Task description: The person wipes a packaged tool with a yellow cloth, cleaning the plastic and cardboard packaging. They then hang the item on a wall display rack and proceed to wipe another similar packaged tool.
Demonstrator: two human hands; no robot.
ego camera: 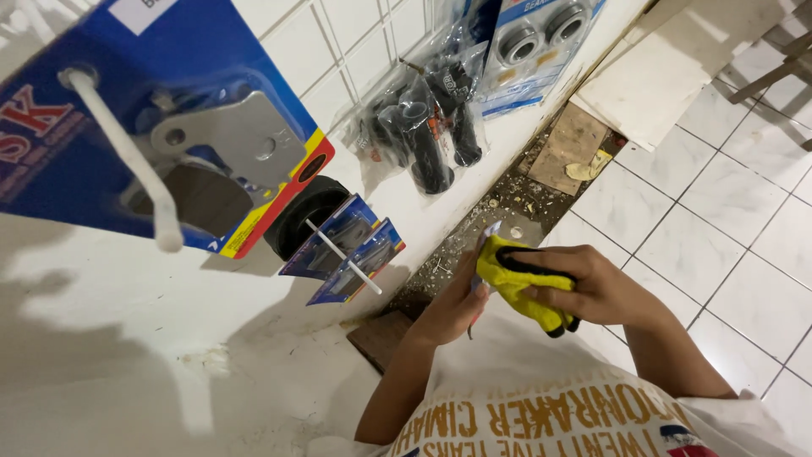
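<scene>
Below, both hands (524,292) clenched on yellow cloth (516,283), blue carded package (127,127) hanging upper left on wall peg (127,156)

1. The yellow cloth (518,283) looks soft and fuzzy – the right hand (592,288) squeezes it.
2. The floor tiles (727,195) are shiny and smooth.
3. The metal plate (233,140) in the blue card pack (127,101) is dull grey.
4. The black grips (431,127) sit in clear, shiny plastic – crinkly too.

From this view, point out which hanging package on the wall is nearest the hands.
The pair of small blue cards on the thin white peg, just left of the left hand. The big blue pack and bagged black grips hang farther off.
</scene>
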